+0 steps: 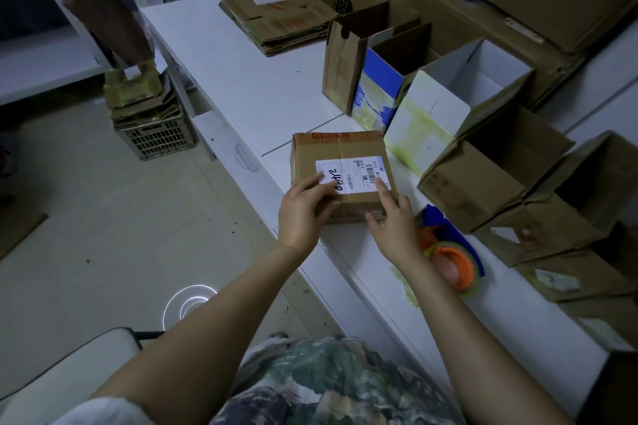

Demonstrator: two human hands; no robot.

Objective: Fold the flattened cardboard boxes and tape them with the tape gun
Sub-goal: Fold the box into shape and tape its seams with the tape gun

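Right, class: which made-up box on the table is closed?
The brown box with the white label, between the left hand and right hand; the other boxes beside it stand open.
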